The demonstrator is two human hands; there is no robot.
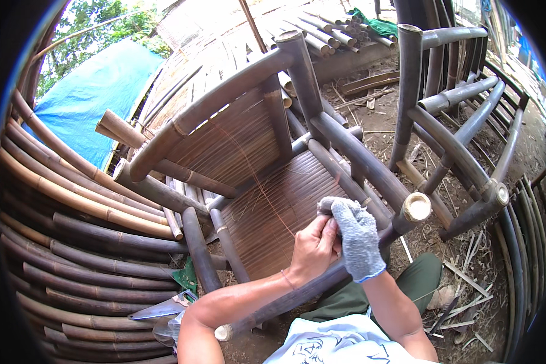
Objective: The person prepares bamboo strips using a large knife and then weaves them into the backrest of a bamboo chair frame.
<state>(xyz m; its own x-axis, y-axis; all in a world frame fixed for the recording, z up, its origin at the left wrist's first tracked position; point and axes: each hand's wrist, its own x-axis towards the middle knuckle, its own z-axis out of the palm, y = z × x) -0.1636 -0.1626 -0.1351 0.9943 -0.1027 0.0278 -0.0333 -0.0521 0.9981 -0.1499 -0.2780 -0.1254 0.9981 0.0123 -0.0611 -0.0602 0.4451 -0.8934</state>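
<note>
A dark bamboo chair [267, 209] with a slatted seat and back stands before me. Across its back and seat runs a thin reddish-brown strand [262, 187], which leads to my bare left hand [312, 249]. That hand is closed in a pinch over the front edge of the seat, the strand's end hidden at its fingers. My right hand [357, 238], in a grey knitted glove, is curled closed against the left fingertips. Whatever lies between its fingers is hidden. Under my forearms passes the chair's thick front rail [285, 303].
Long bamboo poles [97, 282] are stacked at the left, with a handsaw [161, 307] on them. A second bamboo frame [461, 133] stands at the right. Split bamboo scraps [467, 285] litter the ground. Behind are a blue tarp [97, 97] and cut poles [321, 33].
</note>
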